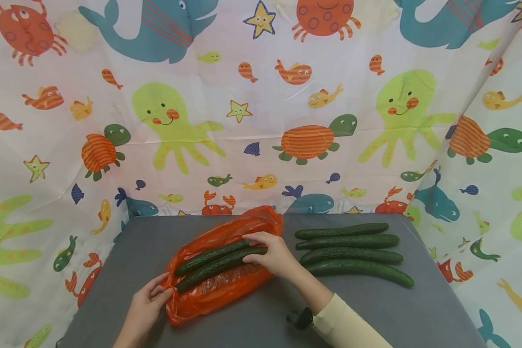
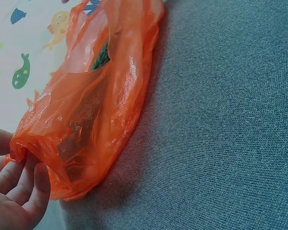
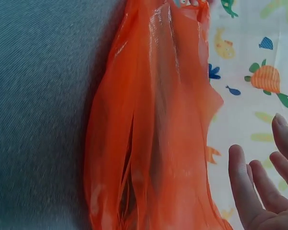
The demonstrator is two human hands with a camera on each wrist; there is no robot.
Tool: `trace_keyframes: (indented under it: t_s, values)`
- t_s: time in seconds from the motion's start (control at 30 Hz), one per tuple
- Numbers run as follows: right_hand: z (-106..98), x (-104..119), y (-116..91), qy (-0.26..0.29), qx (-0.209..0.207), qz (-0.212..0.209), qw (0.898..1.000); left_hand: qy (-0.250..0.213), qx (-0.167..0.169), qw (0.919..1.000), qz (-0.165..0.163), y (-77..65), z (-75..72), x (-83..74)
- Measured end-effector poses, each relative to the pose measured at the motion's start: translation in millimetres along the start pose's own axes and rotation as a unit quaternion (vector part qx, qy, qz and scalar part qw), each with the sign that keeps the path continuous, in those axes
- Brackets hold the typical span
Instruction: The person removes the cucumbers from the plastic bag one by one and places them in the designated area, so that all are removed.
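Observation:
An orange plastic bag (image 1: 217, 297) lies slantwise on the table, its opening spread wide. Two long dark green cucumbers (image 1: 217, 266) lie side by side in it. My left hand (image 1: 146, 302) pinches the bag's left edge near the cucumbers' ends; in the left wrist view, the thumb and fingers (image 2: 24, 184) grip gathered plastic. Over the cucumbers' right ends is my right hand (image 1: 271, 253), thumb and fingers apart. The right wrist view shows its fingers (image 3: 245, 187) spread beside the bag, with nothing held between them.
Several more cucumbers (image 1: 352, 241) lie in a row to the right of the bag on the grey table (image 1: 417, 319). A curtain (image 1: 252, 130) printed with sea animals hangs behind the table and along its sides. A dark wrist-worn device (image 1: 302, 319) sits at the right sleeve.

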State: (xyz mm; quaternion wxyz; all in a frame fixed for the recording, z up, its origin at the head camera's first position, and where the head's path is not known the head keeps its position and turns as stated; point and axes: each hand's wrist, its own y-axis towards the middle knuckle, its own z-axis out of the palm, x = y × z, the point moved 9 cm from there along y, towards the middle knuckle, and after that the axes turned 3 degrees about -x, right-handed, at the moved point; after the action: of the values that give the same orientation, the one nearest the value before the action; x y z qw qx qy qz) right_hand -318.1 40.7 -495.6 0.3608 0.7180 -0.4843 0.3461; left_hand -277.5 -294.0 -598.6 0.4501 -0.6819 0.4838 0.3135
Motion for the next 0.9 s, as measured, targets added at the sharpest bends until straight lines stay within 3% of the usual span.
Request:
trace_keyframes:
  t_s: [0.33,0.5,0.73,0.9]
  values:
    - [35.9,-26.4,19.0,0.03,0.027,0.08,0.996,0.017,0.005,0.9998,0.004,0.6,3.2,-0.2]
    - [48.5,-32.8,26.0,-0.025,0.027,0.078,0.996,0.02,0.004,0.9998,0.005,0.9,4.8,-2.1]
    - [59.5,-36.8,29.9,-0.035,0.038,0.078,0.996,0.015,0.005,0.9999,-0.002,-0.3,5.1,-3.0]
    - [58.9,-44.9,29.2,-0.041,0.02,0.082,0.996,0.006,0.006,0.9999,-0.008,0.6,7.1,-1.3]
